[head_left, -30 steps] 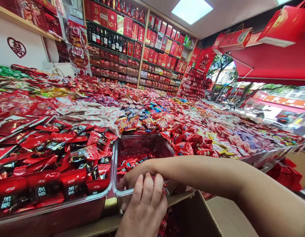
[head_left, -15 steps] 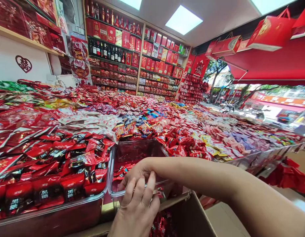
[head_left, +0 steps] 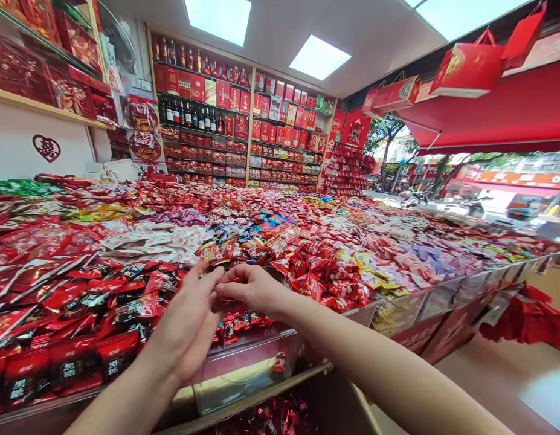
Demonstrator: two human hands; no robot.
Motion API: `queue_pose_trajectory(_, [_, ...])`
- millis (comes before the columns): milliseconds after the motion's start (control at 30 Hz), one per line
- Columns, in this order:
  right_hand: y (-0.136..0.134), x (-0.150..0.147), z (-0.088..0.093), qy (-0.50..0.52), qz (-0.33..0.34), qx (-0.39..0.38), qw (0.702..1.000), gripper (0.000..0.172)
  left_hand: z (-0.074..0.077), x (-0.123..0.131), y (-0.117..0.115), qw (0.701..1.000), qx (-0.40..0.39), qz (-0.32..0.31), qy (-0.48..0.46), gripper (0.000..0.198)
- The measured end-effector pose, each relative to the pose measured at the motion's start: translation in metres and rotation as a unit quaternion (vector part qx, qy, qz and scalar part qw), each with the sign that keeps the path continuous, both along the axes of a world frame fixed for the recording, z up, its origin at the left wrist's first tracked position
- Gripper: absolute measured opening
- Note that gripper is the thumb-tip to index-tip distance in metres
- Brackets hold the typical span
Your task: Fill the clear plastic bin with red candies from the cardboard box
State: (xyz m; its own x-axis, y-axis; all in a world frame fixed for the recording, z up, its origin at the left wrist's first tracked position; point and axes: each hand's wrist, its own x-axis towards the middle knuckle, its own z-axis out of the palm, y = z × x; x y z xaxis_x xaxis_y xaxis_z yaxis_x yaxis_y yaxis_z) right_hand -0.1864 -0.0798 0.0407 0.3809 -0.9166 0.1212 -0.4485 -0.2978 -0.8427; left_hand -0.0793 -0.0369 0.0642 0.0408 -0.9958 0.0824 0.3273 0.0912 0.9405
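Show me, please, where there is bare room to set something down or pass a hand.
Pale beige floor shows bare between the right forearm and bunched red material. A hand might pass into the open brown cardboard box, above its shiny red-wrapped candies. Crowded: the heaped multicoloured wrapped candies, and the clear plastic bin, with the left hand and right hand over it.

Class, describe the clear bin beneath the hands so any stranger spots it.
Follow the broad spread of candies to its near edge, just beyond the open cardboard box. Beneath the left hand and right hand sits the clear bin. Unlike the neighbouring heap of red-and-black packets, it holds small red candies marked with blue.
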Motion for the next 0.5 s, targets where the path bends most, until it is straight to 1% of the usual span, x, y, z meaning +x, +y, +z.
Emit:
queue_pose_trajectory(33, [0.003, 0.001, -0.002, -0.024, -0.032, -0.028, 0.999, 0.024, 0.004, -0.003, -0.006, 0.999, 0.03, -0.026, 0.011, 0.022])
queue_pose_trajectory(67, [0.006, 0.003, -0.004, -0.027, -0.055, -0.063, 0.996, 0.023, 0.006, -0.005, -0.012, 0.997, 0.06, -0.044, 0.026, 0.018])
queue_pose_trajectory(100, [0.009, 0.004, -0.007, -0.028, -0.067, -0.097, 0.993, 0.021, 0.005, -0.007, -0.019, 0.994, 0.09, -0.049, 0.04, 0.018])
queue_pose_trajectory(133, [0.011, 0.005, -0.01, -0.036, -0.069, -0.122, 0.989, 0.021, 0.003, -0.007, -0.025, 0.991, 0.115, -0.043, 0.051, 0.019])
queue_pose_trajectory(200, [0.012, 0.006, -0.015, -0.088, -0.062, -0.133, 0.985, 0.023, -0.005, -0.005, -0.036, 0.987, 0.146, -0.024, 0.068, 0.014])
queue_pose_trajectory(267, [0.009, 0.006, -0.02, -0.204, -0.077, -0.081, 0.973, 0.02, -0.015, 0.0, -0.043, 0.986, 0.147, -0.007, 0.083, 0.01])
queue_pose_trajectory(333, [0.005, 0.004, -0.023, -0.324, -0.1, 0.007, 0.941, 0.019, -0.021, 0.004, -0.046, 0.988, 0.117, 0.014, 0.098, 0.017])
queue_pose_trajectory(367, [0.003, 0.002, -0.023, -0.367, -0.104, 0.048, 0.923, 0.021, -0.023, 0.006, -0.045, 0.99, 0.092, 0.027, 0.106, 0.022])
queue_pose_trajectory(400, [0.002, 0.0, -0.023, -0.394, -0.104, 0.079, 0.91, 0.024, -0.023, 0.008, -0.044, 0.991, 0.066, 0.038, 0.112, 0.027])
queue_pose_trajectory(500, [0.001, -0.004, -0.02, -0.427, -0.106, 0.121, 0.89, 0.031, -0.023, 0.01, -0.039, 0.992, -0.005, 0.044, 0.117, 0.034])
